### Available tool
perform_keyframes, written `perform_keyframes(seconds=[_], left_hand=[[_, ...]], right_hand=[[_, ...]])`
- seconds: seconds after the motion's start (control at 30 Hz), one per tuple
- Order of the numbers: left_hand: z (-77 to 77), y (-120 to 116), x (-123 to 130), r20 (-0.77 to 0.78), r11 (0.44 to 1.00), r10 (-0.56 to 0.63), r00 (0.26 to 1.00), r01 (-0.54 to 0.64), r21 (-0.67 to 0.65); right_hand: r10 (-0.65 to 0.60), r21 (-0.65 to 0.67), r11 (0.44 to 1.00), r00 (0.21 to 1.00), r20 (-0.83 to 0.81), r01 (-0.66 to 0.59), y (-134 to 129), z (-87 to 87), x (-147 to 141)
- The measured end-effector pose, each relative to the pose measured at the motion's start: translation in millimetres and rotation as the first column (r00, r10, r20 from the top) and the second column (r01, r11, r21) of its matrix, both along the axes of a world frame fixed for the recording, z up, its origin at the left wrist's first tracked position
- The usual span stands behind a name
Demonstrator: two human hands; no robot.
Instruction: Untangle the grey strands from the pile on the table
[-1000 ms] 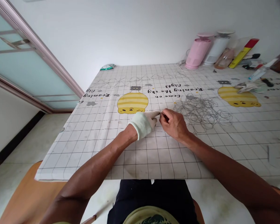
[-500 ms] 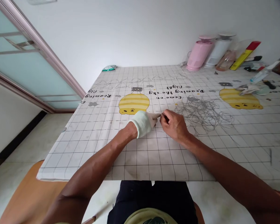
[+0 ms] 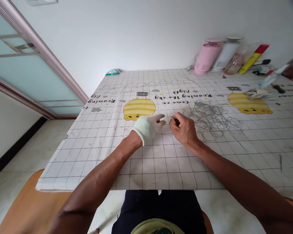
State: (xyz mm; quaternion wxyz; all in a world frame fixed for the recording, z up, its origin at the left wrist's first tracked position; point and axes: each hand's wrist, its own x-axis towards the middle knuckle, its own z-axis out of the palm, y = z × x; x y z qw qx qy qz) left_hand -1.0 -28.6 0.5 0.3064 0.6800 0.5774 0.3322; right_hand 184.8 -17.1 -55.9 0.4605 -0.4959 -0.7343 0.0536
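My left hand [image 3: 152, 125], in a pale knitted glove, hovers low over the checked tablecloth with thumb and fingers apart. A short gap to its right separates it from my right hand [image 3: 183, 128]. That one is bare, its fingers curled into a pinch; whatever they grip is too thin or hidden to make out. Just beyond the right hand lies a loose tangle of thin grey wire [image 3: 216, 120]. Toward the back of the table, a row of bent wire shapes [image 3: 151, 84] stretches across the cloth.
Along the wall stand a pink cylinder-shaped device [image 3: 207, 58], a white one [image 3: 227, 55], a clear bottle [image 3: 234, 64] and a yellow-and-red box [image 3: 254, 59]. Crumpled gloves [image 3: 263, 92] lie at right. A green-and-white packet [image 3: 113, 71] rests at the back left corner.
My left fingers have spread and drawn slightly away from my right hand, where the fingertips met before. My right hand stays pinched and has shifted slightly right.
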Motion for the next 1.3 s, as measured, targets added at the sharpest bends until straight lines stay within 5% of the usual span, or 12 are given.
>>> perform_keyframes(seconds=[0.1,0.2,0.4,0.5,0.73,1.07,1.3], left_hand=[[15.8,-1,-16,0.055,0.989,0.115,0.992,-0.119,0.083],[19.1,-3,-23,0.256,0.978,0.195,0.947,-0.209,0.028],[-3.0,-12,16,0.177,0.984,0.010,0.984,0.022,-0.177],[-9.1,-15,35,0.298,0.971,0.096,0.950,-0.023,-0.239],[-8.6,-11,31,0.411,0.938,0.214,0.886,-0.069,-0.340],[-23.2,2,19,0.297,0.940,0.133,0.946,-0.026,-0.340],[-9.9,4,6,0.100,0.981,0.028,0.995,-0.009,-0.192]], right_hand=[[-0.046,-0.003,0.999,0.996,-0.072,0.046,5,5.3,12],[-0.087,-0.026,0.996,0.980,-0.181,0.084,12,10.1,23],[-0.095,-0.159,0.987,0.899,-0.428,0.029,16,13.9,24],[-0.036,-0.225,0.971,0.877,-0.479,-0.082,6,15.4,16],[0.048,-0.202,0.973,0.954,-0.296,-0.111,-3,11.2,12],[0.137,-0.119,0.981,0.981,-0.139,-0.154,1,0.9,17],[0.226,-0.033,0.973,0.972,-0.072,-0.229,1,2.1,17]])
